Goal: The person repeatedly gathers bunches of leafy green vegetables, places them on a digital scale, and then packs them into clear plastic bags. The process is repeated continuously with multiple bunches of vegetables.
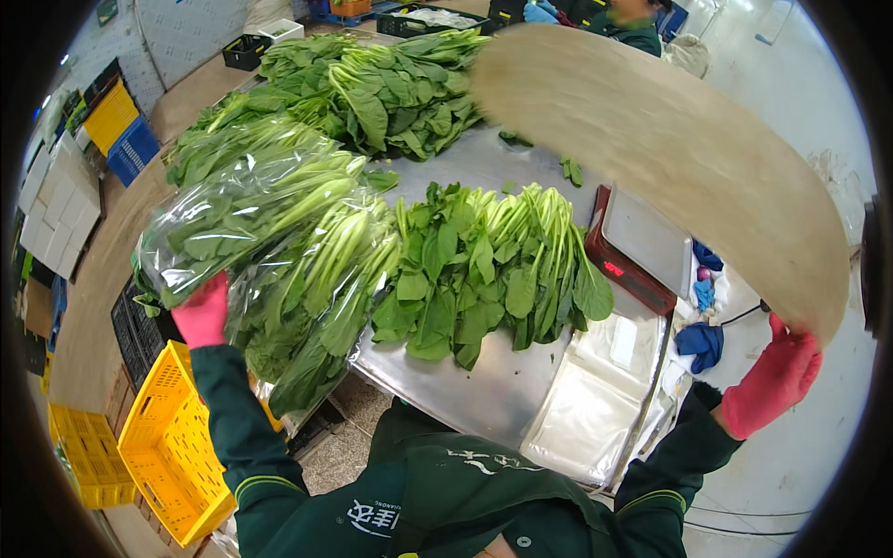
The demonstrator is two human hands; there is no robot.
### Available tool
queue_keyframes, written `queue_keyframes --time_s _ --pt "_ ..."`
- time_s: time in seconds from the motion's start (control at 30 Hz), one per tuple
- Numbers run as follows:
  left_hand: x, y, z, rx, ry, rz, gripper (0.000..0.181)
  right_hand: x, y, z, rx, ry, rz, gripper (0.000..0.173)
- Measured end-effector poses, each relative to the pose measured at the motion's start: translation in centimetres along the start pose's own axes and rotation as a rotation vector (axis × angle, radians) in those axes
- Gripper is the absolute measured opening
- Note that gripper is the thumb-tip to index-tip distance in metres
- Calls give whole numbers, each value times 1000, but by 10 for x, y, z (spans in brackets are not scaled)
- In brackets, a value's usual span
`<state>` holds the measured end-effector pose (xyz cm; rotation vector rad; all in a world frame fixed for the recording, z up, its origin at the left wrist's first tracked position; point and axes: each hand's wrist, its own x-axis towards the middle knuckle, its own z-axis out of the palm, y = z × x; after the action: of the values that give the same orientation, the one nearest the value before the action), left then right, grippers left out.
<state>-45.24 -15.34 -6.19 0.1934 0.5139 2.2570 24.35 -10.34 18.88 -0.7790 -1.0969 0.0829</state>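
My left hand (204, 312), in a pink glove, grips the lower left end of a clear plastic bag of leafy greens (258, 202); some fingers are hidden. Beneath and beside it lies another bagged bunch of greens (321, 293), overhanging the table edge. My right hand (776, 380), also pink-gloved, is raised at the right and holds one end of a long beige sheet (670, 132). The sheet is blurred, and its material is unclear. It arches over the table's far right side. Loose leafy greens (488, 272) rest on the metal table (481, 383) before me.
A red digital scale (631, 247) and a stack of clear plastic bags (593, 397) occupy the table's right side. More greens (391, 91) are heaped at the back. A yellow crate (174, 446) stands at lower left. Another person (624, 28) is at the far side.
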Motion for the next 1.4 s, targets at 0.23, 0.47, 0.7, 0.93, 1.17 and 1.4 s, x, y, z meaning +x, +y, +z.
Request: queue_keyframes --time_s 0.23,0.47,0.7,0.93,1.17,1.4 --pt "-31 18 55 400 187 480 32 -21 151 -31 -615 -144 23 21" --pt "-109 -104 212 1308 -510 825 31 -52 328 -141 -968 -720 43 33" --pt "-92 -311 215 1161 -755 -493 39 -64 247 -51 -1085 -839 149 29" --pt "-39 -482 180 1935 -972 -297 48 -133 337 70 -782 -948 601 69" --pt "-78 -491 190 1760 -973 -459 50 -168 321 129 -569 -884 956 108" --pt "-95 -510 170 1293 -805 -721 54 -183 333 126 -637 -851 980 130"
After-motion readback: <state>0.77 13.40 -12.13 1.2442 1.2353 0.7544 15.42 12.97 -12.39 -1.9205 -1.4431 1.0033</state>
